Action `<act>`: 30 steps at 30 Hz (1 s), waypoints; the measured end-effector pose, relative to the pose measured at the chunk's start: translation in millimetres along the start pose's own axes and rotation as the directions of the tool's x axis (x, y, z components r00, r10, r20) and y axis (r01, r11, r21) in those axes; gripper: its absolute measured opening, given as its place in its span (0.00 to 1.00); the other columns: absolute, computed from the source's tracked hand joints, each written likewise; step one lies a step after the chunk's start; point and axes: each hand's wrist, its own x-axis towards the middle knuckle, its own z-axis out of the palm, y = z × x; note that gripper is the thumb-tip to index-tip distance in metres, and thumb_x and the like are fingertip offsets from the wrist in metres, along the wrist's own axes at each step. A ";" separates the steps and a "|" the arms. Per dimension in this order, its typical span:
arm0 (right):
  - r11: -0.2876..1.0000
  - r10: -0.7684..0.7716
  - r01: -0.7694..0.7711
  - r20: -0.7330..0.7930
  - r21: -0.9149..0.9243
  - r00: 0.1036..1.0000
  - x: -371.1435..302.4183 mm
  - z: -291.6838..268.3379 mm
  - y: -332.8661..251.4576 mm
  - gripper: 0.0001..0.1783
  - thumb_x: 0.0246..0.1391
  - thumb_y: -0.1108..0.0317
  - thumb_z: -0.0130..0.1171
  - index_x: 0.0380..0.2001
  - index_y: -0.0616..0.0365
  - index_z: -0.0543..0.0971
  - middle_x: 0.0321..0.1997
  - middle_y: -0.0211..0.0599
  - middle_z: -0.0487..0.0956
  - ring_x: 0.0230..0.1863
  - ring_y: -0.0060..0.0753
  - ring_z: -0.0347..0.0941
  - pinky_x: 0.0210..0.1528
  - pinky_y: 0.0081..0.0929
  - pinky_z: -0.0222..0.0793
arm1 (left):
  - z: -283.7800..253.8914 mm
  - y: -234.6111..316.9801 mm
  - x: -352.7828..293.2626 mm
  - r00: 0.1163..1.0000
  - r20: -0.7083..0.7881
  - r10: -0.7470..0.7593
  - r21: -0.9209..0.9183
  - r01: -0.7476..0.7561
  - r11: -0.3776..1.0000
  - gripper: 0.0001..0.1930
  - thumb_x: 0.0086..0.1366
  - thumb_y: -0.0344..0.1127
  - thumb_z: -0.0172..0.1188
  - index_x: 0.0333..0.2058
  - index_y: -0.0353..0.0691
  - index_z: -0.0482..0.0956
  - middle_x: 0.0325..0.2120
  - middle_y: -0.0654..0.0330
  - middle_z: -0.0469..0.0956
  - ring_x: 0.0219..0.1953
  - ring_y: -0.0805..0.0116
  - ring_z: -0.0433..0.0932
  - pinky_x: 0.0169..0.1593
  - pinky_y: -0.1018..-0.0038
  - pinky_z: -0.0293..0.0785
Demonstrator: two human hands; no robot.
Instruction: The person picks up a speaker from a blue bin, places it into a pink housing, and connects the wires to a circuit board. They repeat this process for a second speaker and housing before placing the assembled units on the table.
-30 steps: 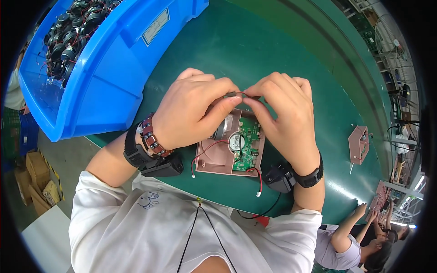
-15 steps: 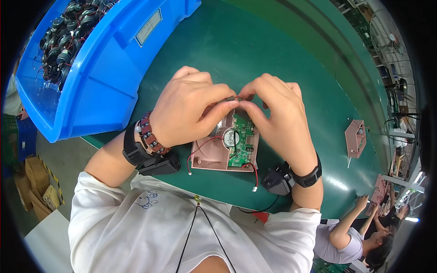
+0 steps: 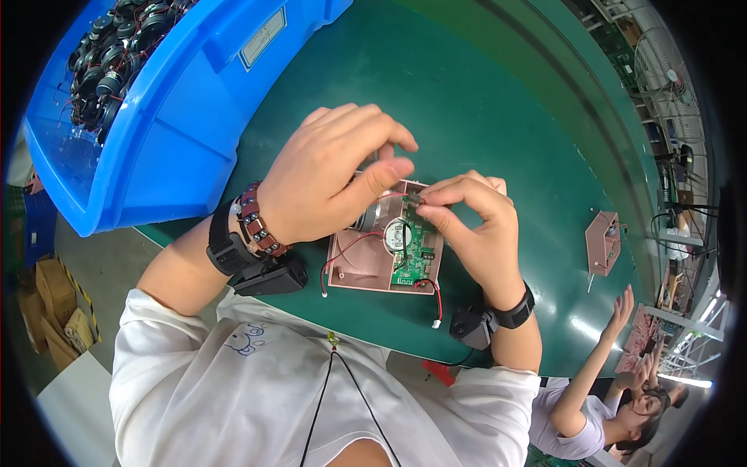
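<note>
An electronics assembly workshop: a blue plastic bin heaped with wired speakers, a circuit board in an open housing, a co-worker beside the green desk.

1. A green table, shiny in places, carries the things;
2. at its left stands a blue bin;
3. near the front edge lies an open pink housing;
4. a second pink housing rests rightward, well apart.

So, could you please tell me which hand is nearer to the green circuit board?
Right: the right hand is at the far end of the circuit board; the left hand is farther off, to its upper left.
</note>
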 end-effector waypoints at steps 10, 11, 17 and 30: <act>0.994 0.087 -0.083 -0.050 0.072 0.995 4.0 2.6 -6.6 0.06 0.44 0.75 0.66 0.27 0.60 0.79 0.30 0.34 0.80 0.32 0.25 0.73 0.38 0.23 0.64 | 4.2 3.6 -0.2 0.987 0.027 0.160 0.005 -0.160 0.987 0.07 0.53 0.34 0.63 0.31 0.41 0.79 0.22 0.64 0.71 0.27 0.65 0.68 0.35 0.71 0.60; 0.994 0.093 -0.090 -0.049 0.062 0.995 4.6 3.1 -7.3 0.05 0.45 0.75 0.66 0.27 0.60 0.79 0.30 0.33 0.80 0.32 0.25 0.73 0.38 0.23 0.64 | 4.1 3.7 -0.1 0.989 0.016 0.149 -0.008 -0.149 0.989 0.06 0.52 0.33 0.64 0.29 0.42 0.79 0.21 0.64 0.71 0.26 0.65 0.68 0.35 0.71 0.60; 0.978 0.117 -0.108 -0.038 0.178 0.992 5.0 7.1 -3.7 0.05 0.45 0.67 0.68 0.26 0.50 0.80 0.22 0.18 0.75 0.25 0.16 0.67 0.43 0.23 0.49 | 4.8 3.0 -1.1 0.990 -0.018 0.137 0.019 -0.137 0.990 0.05 0.53 0.36 0.63 0.27 0.45 0.77 0.21 0.66 0.71 0.27 0.66 0.70 0.34 0.70 0.61; 0.962 0.140 -0.155 0.080 0.226 0.987 6.2 -0.1 -6.3 0.05 0.46 0.69 0.66 0.27 0.53 0.80 0.21 0.21 0.74 0.23 0.18 0.66 0.41 0.22 0.53 | 2.9 6.8 -0.6 0.985 -0.034 0.170 0.069 -0.167 0.984 0.05 0.48 0.30 0.65 0.26 0.42 0.79 0.18 0.64 0.68 0.24 0.65 0.67 0.34 0.70 0.60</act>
